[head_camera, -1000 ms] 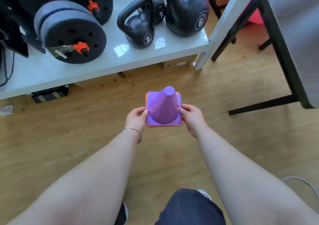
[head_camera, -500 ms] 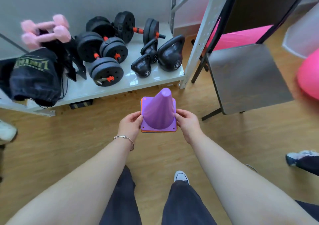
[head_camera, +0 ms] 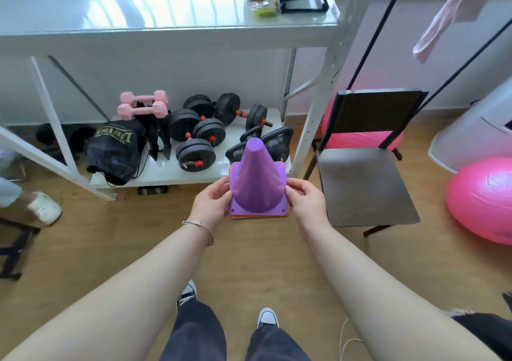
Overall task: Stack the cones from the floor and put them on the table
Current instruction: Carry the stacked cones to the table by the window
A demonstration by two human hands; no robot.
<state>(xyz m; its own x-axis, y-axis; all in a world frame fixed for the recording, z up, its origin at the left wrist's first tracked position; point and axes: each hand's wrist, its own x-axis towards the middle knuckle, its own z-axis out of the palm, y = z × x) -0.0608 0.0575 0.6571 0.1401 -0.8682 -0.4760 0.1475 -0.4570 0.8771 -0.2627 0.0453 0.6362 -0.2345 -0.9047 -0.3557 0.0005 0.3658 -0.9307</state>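
Observation:
I hold a stack of cones (head_camera: 259,186) upright in front of me, well above the wooden floor. The top cone is purple; orange and blue base edges show beneath it. My left hand (head_camera: 210,204) grips the left side of the square bases. My right hand (head_camera: 306,203) grips the right side. A white glossy table top (head_camera: 166,25) runs across the upper part of the view, above and beyond the stack.
Under the table top a low shelf (head_camera: 155,171) carries black dumbbells, kettlebells, pink dumbbells (head_camera: 142,104) and a black bag. A dark chair (head_camera: 365,180) stands to the right, a pink exercise ball (head_camera: 482,198) beyond it. Another person's shoe (head_camera: 44,208) is at left.
The view has risen and pulled back from the floor: the stack of cones came up with both hands, and the table top and chair have come into sight.

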